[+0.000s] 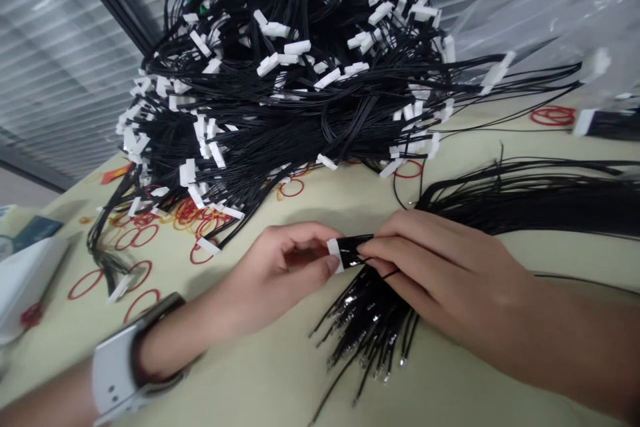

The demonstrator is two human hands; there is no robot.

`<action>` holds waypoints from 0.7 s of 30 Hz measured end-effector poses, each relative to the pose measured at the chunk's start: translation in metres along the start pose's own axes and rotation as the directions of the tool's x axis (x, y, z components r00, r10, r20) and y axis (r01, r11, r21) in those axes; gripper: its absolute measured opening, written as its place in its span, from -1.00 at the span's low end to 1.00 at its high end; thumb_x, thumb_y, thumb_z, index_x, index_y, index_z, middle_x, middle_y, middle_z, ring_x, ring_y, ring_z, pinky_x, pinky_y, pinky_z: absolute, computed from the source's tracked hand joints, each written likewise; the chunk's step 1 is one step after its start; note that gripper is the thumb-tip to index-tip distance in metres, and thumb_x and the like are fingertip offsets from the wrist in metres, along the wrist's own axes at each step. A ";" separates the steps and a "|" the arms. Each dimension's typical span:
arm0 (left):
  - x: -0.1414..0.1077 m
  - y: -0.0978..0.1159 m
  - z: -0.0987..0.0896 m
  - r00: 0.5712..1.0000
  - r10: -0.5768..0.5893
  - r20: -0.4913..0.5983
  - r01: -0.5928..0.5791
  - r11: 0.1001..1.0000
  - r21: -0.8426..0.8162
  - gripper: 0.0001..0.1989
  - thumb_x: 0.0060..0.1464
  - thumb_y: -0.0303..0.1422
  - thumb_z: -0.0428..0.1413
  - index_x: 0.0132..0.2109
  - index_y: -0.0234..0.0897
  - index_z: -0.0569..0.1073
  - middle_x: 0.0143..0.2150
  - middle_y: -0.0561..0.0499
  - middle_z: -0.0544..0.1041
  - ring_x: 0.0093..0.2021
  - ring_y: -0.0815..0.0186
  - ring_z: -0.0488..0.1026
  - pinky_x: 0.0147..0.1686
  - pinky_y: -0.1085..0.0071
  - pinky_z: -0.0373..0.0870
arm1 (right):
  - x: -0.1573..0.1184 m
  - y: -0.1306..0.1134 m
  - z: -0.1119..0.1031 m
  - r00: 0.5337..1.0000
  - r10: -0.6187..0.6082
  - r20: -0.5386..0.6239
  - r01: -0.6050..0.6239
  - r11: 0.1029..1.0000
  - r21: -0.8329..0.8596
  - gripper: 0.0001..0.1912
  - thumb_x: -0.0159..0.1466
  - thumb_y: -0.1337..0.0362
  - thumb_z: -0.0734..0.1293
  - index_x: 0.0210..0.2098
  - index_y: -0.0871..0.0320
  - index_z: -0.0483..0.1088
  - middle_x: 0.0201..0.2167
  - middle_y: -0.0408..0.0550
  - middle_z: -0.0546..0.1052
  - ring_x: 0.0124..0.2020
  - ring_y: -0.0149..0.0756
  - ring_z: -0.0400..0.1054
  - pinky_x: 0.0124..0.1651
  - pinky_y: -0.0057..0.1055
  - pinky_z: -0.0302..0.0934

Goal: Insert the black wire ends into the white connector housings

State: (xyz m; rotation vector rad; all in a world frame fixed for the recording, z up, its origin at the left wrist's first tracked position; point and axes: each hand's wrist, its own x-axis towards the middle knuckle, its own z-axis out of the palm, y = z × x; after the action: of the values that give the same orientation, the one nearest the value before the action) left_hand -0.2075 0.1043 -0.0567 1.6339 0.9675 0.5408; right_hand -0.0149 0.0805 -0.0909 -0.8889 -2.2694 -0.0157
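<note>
The left hand (277,277) and right hand (450,267) meet low in the view, above a pale green desk (260,373). The left fingers (305,240) are curled closed, pinching a small white plastic connector (334,255). The right fingers (400,240) are also closed, pressed together around a tight bundle of thin black wires (357,252) that runs from that connector, so the connector sits between the two hands. Just below the right fingers, the bundle fans out into shiny metal-tipped wire ends (365,340) lying over the desk.

To the right of the fingers, a long sweep of loose black wires (525,193) runs out of view. Beyond the fingers rises a large tangled heap of black wires with white connectors (260,93), far bigger than the small bunch in hand, with its connectors pointing every way. Red rubber bands (140,240) lie scattered on the desk to the left of the fingers, near a white wristband (115,373) on the left wrist.
</note>
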 end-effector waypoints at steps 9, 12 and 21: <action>-0.003 -0.003 -0.001 0.999 0.030 0.038 -0.034 0.992 0.121 -0.93 0.09 -0.48 0.03 -0.30 -0.35 0.40 -0.46 0.11 0.33 -0.45 0.49 0.24 -0.47 0.63 0.20 | 0.002 -0.001 0.000 0.997 -0.072 -0.039 0.071 0.997 -0.014 -0.78 0.19 0.54 0.15 -0.33 0.35 0.42 -0.50 -0.02 0.29 -0.47 -0.39 0.17 -0.44 -0.41 0.12; -0.005 -0.003 0.001 0.999 0.027 0.028 -0.030 0.991 0.132 -0.94 0.06 -0.47 0.04 -0.29 -0.35 0.41 -0.43 0.07 0.37 -0.43 0.44 0.28 -0.45 0.57 0.24 | 0.002 -0.002 -0.003 0.997 -0.073 -0.038 0.072 0.997 -0.018 -0.77 0.19 0.55 0.13 -0.37 0.34 0.42 -0.53 -0.04 0.26 -0.50 -0.41 0.13 -0.49 -0.43 0.09; -0.009 -0.006 0.004 0.993 0.106 0.042 -0.112 0.978 0.176 -0.91 0.05 -0.51 0.03 -0.28 -0.35 0.42 -0.36 0.02 0.40 -0.37 0.40 0.33 -0.39 0.54 0.29 | 0.000 -0.002 0.002 0.996 -0.075 -0.053 0.078 0.995 0.055 -0.75 0.21 0.52 0.11 -0.36 0.29 0.41 -0.56 -0.08 0.26 -0.55 -0.46 0.10 -0.56 -0.48 0.04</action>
State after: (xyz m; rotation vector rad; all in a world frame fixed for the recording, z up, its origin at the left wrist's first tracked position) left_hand -0.2110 0.0949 -0.0628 1.8589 0.9275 0.5120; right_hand -0.0170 0.0789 -0.0917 -0.7631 -2.2439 -0.0075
